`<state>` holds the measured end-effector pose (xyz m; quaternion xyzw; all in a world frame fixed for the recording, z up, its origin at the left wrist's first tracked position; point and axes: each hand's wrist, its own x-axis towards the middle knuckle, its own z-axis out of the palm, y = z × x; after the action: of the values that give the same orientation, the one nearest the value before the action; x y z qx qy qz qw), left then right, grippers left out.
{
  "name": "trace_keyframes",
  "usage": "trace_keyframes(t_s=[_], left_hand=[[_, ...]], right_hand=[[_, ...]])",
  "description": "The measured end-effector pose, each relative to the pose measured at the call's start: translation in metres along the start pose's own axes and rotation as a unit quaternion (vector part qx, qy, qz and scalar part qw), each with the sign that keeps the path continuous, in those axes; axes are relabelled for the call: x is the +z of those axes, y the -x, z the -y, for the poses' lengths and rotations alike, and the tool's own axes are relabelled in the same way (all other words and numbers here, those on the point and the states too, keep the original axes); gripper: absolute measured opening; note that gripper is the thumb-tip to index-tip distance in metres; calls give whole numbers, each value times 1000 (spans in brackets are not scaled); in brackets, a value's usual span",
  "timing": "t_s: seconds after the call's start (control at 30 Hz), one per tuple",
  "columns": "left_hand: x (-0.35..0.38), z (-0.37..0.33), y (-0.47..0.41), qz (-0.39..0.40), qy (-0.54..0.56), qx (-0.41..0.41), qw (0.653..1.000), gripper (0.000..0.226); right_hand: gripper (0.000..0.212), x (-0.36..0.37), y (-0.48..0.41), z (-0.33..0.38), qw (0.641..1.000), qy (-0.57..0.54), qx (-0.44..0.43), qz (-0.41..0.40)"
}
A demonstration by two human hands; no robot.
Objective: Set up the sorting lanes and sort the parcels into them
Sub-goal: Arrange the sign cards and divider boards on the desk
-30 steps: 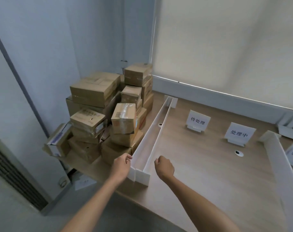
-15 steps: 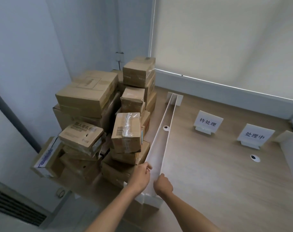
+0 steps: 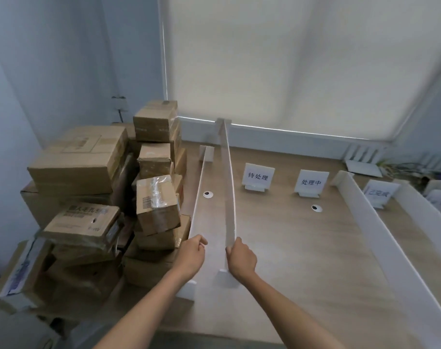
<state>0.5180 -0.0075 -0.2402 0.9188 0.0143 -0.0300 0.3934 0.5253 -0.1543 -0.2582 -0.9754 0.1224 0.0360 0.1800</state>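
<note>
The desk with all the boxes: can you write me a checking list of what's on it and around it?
Surface: wooden desk with two round cable holes.
Job's things: cardboard parcels piled at the left; left divider and second divider close together beside the pile; third divider and fourth divider at the right; three label signs.
Clutter: white device with antennas at the back right.
Hands: left hand grips the left divider's near end; right hand grips the second divider's near end.
Cables: blurred wires, far back right.
Surroundings: closed roller blind, pale blue wall.
</note>
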Motion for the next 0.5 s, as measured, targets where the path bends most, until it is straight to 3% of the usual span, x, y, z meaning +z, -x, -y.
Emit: trace_keyframes(t_s=[0.27, 0.5], left_hand=[[23, -33, 44, 33, 5, 53, 998, 26], [52, -65, 60, 58, 0, 82, 995, 28]], right_hand=[[26, -51, 48, -62, 996, 7, 41, -75], [25, -68, 69, -130, 994, 25, 87, -56]])
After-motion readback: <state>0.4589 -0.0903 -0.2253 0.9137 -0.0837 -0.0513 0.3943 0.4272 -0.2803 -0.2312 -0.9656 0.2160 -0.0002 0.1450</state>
